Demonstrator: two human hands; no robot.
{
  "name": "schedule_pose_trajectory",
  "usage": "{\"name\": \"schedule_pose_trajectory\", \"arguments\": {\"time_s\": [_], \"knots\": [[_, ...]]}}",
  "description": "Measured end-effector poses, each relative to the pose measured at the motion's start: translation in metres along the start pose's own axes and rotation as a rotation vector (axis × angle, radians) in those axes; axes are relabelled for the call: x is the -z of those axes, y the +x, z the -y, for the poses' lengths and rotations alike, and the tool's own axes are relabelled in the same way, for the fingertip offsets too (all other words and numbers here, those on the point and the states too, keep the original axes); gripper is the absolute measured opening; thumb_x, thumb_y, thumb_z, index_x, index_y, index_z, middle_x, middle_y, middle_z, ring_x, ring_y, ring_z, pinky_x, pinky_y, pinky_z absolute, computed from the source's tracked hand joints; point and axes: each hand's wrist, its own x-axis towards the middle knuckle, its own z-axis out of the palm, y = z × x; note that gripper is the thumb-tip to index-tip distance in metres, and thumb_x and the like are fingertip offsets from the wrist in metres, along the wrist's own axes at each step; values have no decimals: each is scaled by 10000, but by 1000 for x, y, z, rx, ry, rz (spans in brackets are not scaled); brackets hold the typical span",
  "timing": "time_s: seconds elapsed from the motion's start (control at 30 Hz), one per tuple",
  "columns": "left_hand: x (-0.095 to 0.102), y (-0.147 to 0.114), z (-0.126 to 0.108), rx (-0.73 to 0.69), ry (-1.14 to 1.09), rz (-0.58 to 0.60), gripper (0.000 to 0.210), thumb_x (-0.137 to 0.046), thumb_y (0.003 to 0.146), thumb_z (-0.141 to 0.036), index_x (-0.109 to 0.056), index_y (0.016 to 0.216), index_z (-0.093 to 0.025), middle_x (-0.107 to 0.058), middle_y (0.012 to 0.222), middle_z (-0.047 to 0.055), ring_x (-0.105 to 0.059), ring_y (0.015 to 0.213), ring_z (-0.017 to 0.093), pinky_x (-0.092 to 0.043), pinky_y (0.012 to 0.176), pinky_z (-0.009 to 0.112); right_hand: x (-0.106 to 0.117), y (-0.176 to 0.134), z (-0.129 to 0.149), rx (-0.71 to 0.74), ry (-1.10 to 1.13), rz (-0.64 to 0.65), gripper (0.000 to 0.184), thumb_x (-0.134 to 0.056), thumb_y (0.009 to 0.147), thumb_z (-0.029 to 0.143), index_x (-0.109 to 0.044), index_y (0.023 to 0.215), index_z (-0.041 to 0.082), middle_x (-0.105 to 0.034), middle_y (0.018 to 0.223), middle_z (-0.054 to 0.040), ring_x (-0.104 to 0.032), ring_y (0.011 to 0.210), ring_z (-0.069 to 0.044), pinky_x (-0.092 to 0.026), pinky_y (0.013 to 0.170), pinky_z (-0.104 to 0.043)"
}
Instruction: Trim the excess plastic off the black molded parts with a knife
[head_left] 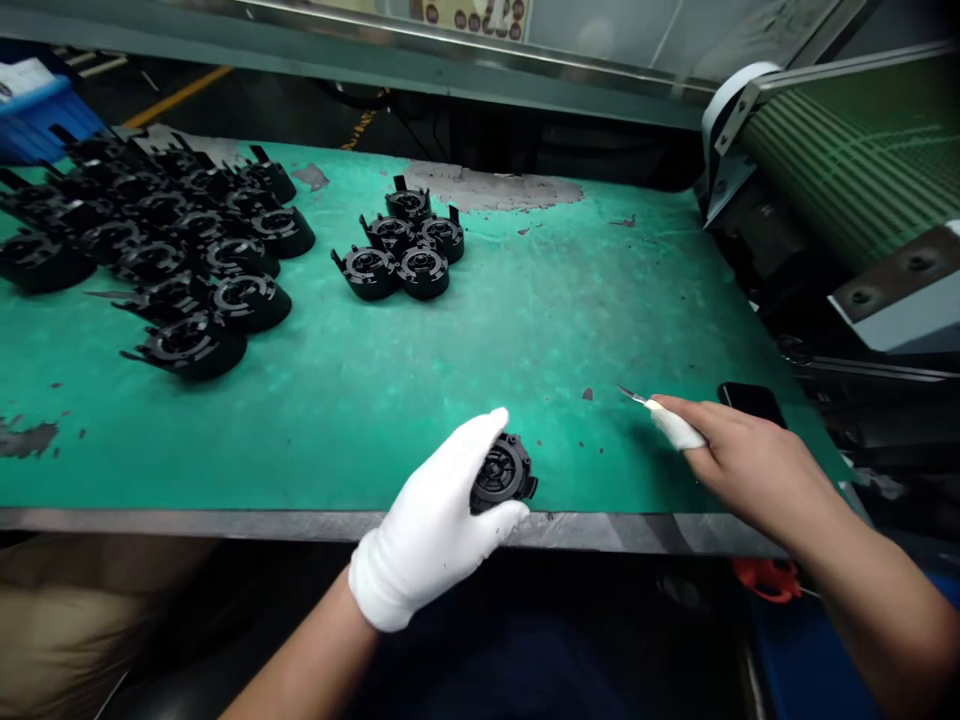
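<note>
Factory workshop
Conveyor [862,135] right of the counter [525,340], bin [49,122] by its far left corner, batches of black parts [247,300] on it.

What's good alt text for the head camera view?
A white-gloved left hand holds a round black part by the near edge of a green tabletop, while the right hand holds a thin-bladed tool. Similar black parts stand beyond in two groups.

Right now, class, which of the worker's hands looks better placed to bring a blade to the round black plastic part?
Probably the right hand: it holds the slim-bladed knife, while the gloved left hand is occupied gripping the round black plastic part.
</note>
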Motion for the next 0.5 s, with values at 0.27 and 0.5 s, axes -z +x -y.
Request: {"name": "schedule_pose_trajectory", "arguments": {"time_s": [0.27, 0.5], "knots": [[16, -1, -6, -7, -64, 81, 1080, -829, 728, -507, -197, 1573, -274, -281, 1649, 78, -304, 1511, 265, -317, 1251, 436, 1, -33, 64, 391, 431, 179, 454, -433, 942, 157, -566, 1369, 235, -690, 1038, -49, -653, 912, -216, -514, 755, -354], [-10, -1, -10, 37, -136, -70, 895, -798, 754, -550, -382, 1484, -244, -513, 1493, 96, -499, 1381, 261, -432, 1183, 443, -6, -32, 72, 348, 302, 202, 488, -448, 940, 146, -543, 1408, 248, -650, 998, -42, -635, 899, -238, -488, 728, -380]]}}
